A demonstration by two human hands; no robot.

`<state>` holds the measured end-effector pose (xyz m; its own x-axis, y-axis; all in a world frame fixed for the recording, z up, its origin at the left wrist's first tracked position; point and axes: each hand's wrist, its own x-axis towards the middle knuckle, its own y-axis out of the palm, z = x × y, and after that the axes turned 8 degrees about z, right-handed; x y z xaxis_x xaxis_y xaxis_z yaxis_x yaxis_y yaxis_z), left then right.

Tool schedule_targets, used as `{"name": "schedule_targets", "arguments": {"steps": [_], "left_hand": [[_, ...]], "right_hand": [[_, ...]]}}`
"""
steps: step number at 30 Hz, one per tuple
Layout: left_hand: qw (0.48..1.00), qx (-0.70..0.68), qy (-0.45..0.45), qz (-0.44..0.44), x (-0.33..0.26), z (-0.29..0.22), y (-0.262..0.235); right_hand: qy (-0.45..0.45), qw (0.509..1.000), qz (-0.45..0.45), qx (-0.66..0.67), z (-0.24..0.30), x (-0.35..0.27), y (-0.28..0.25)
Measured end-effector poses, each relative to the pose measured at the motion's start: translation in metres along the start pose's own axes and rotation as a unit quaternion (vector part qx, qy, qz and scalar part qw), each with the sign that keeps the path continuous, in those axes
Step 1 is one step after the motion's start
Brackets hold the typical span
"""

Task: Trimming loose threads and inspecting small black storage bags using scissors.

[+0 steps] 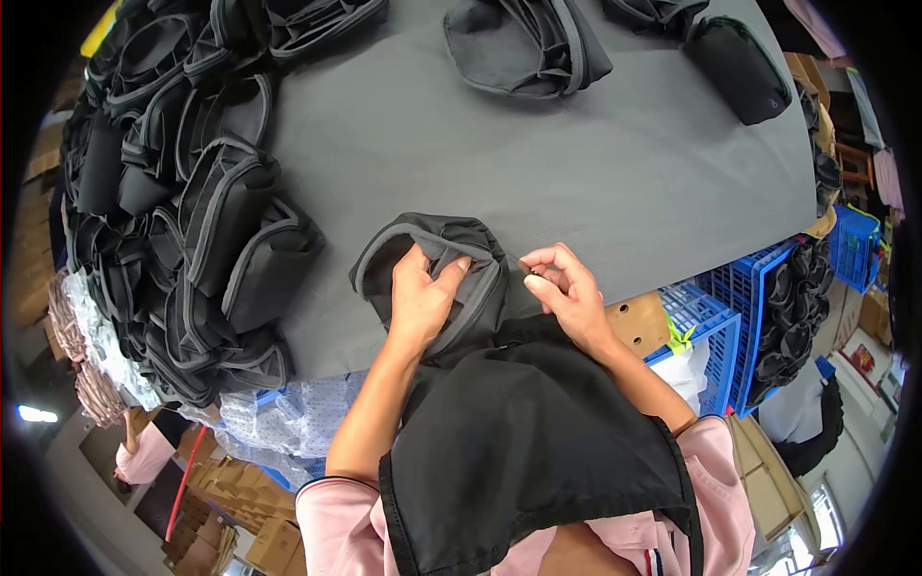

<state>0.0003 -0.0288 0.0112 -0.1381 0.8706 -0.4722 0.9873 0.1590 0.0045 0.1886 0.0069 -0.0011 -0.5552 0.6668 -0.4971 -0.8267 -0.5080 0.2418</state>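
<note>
Grey tabletop (pixel 394 154): black pouch (pixel 485 302), soft-sided, grey-edged, mouth gaping.

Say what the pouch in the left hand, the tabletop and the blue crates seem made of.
Pouch: probably synthetic fabric, matte, from its soft folds.
Tabletop: dull gray covering, perhaps cloth or vinyl; weave unclear.
Blue crates: likely molded plastic, slight sheen, rigid lattice walls.

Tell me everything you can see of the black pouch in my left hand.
The black pouch looks like soft, creased fabric with grey edging around its mouth. It sits open near the close edge of the grey table. Your left hand grips it at the mouth; your right hand is beside it, contact unclear.
</note>
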Motion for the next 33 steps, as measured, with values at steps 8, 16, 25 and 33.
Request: {"name": "schedule_targets", "arguments": {"steps": [8,16,25,33], "left_hand": [[1.000,-0.009,0.017,0.005,-0.007,0.000,0.007],[1.000,-0.004,-0.007,0.016,-0.001,-0.001,0.011],[0.929,0.365,-0.050,0.022,0.030,0.003,0.027],[0.925,0.375,-0.063,0.024,0.041,0.004,0.019]], "right_hand": [[-0.092,0.991,0.014,-0.092,0.002,0.008,0.006],[-0.033,0.999,-0.036,-0.019,0.010,-0.001,0.007],[-0.044,0.974,-0.085,-0.205,-0.014,0.037,-0.006],[0.034,0.993,-0.072,-0.086,-0.017,0.045,-0.009]]}}
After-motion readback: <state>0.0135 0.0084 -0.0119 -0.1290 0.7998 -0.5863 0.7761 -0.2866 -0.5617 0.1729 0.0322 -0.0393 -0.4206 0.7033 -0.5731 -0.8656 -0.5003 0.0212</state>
